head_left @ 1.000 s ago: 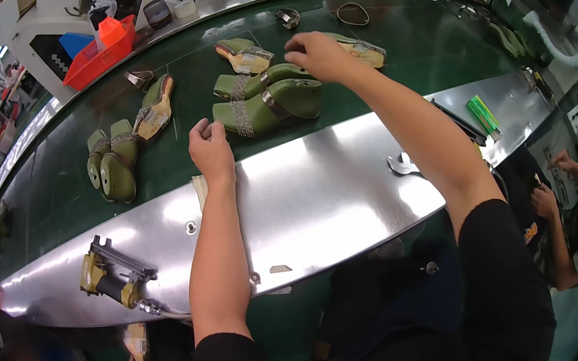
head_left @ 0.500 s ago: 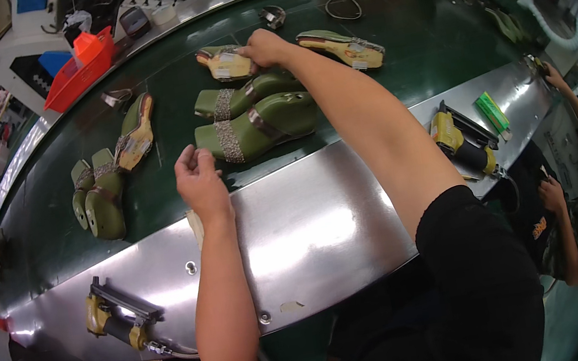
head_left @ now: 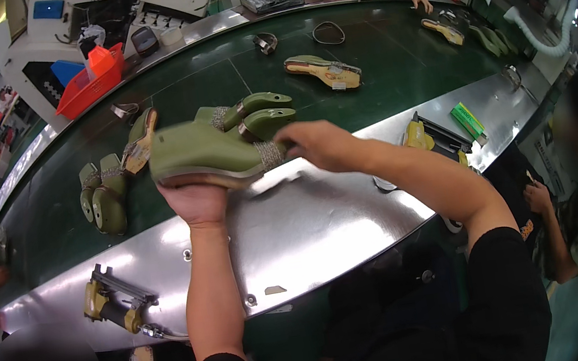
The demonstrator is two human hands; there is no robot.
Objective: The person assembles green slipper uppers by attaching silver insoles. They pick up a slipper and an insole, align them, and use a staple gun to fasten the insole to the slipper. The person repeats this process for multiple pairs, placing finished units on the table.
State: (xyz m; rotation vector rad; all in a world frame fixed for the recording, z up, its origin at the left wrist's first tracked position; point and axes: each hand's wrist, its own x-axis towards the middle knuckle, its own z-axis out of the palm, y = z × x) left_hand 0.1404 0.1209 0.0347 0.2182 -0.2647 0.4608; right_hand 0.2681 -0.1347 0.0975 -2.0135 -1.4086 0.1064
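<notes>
A green shoe last (head_left: 206,148) with a pale sole along its underside is held up over the metal ledge. My left hand (head_left: 196,200) supports it from below at the broad end, palm up, fingers mostly hidden behind it. My right hand (head_left: 319,144) is closed around its narrow front end, beside a glittery strap (head_left: 271,155); that end is covered by the fingers. Just behind lie a pair of green lasts (head_left: 267,122) with glittery and metallic straps. Farther right, a last lies with its tan sole up (head_left: 324,72).
Left on the green belt (head_left: 214,79) are another pair of strapped lasts (head_left: 107,200) and a tan-soled one (head_left: 141,141). Yellow nail guns (head_left: 115,307) (head_left: 417,135) and a green box (head_left: 468,121) rest on the ledge. A red basket (head_left: 91,81) stands behind; co-workers sit around.
The last that my right hand gripped on the belt has come toward me, lifted and turned sole down. My left hand has moved under it. The view has shifted slightly.
</notes>
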